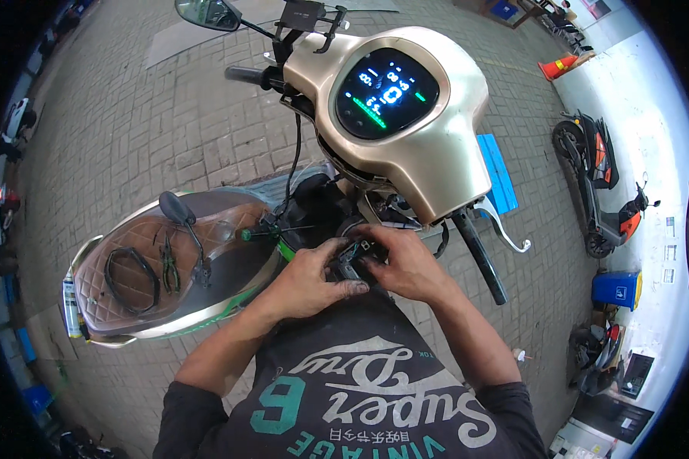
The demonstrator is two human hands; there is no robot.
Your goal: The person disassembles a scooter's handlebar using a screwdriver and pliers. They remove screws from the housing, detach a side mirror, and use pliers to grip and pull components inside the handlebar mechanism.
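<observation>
Close against my body, a small black housing (349,262) with a few thin wires is held between my two hands. My left hand (314,279) is wrapped round its left side, thumb along the bottom. My right hand (398,264) grips its right side, fingers curled over the top. Just beyond them is the gold scooter front cowl (444,164) with a lit dashboard (386,93), black cables and a bare right handlebar grip (478,256) with a silver lever (505,226).
The scooter's brown quilted seat (92,287) carries pliers (168,268), a black loop (112,283) and a loose mirror (174,206). A blue flat object (499,176) lies beyond the cowl. Rightward are parked scooters (616,218), a blue bin (615,289) and an orange cone (559,65). A person sits far off.
</observation>
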